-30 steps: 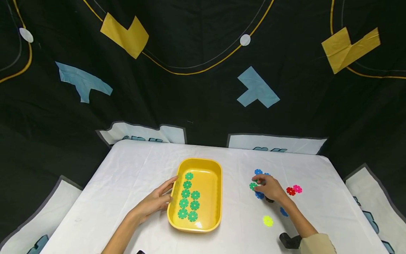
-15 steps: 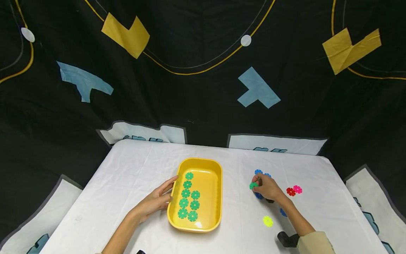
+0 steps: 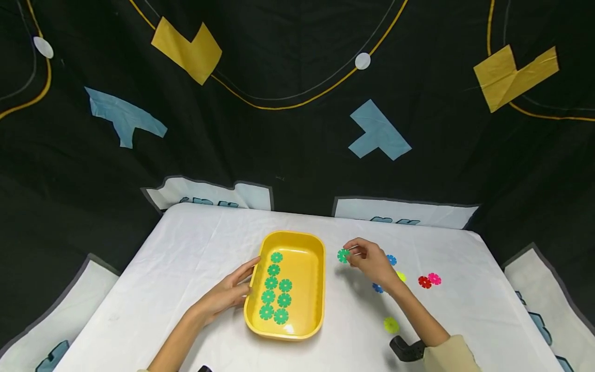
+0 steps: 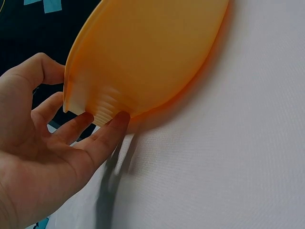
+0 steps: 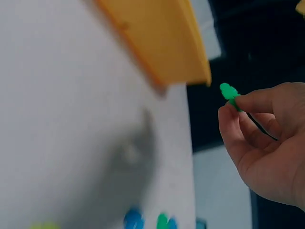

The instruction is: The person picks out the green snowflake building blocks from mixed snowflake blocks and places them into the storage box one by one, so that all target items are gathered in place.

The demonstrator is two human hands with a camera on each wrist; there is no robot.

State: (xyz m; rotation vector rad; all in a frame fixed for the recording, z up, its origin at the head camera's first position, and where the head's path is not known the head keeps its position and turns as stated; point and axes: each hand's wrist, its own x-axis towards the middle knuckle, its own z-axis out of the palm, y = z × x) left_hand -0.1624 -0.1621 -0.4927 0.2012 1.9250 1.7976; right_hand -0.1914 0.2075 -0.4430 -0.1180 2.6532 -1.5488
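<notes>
My right hand [image 3: 372, 263] pinches a green snowflake disc [image 3: 343, 256] between thumb and fingertips, lifted off the table to the right of the tray. In the right wrist view, the same green disc [image 5: 229, 91] shows at the fingertips. A yellow tray [image 3: 317, 289] holds several green snowflake discs [image 3: 271, 282] in two columns on its left side. My left hand [image 3: 223, 297] touches the tray's left side. The left wrist view shows its extended fingertips [image 4: 123, 118] against the outer wall of the tray [image 4: 152, 52].
Blue discs [image 3: 391, 260], a red disc [image 3: 425, 282], a pink disc [image 3: 434, 278] and a yellow disc [image 3: 391, 325] lie on the white table at right. Another green disc [image 5: 163, 220] shows in the right wrist view. A black device [image 3: 404, 349] sits beside the right forearm.
My right hand has picked up the green disc from the group of discs and moved left and away from me, toward the tray. The left hand and tray stay in place.
</notes>
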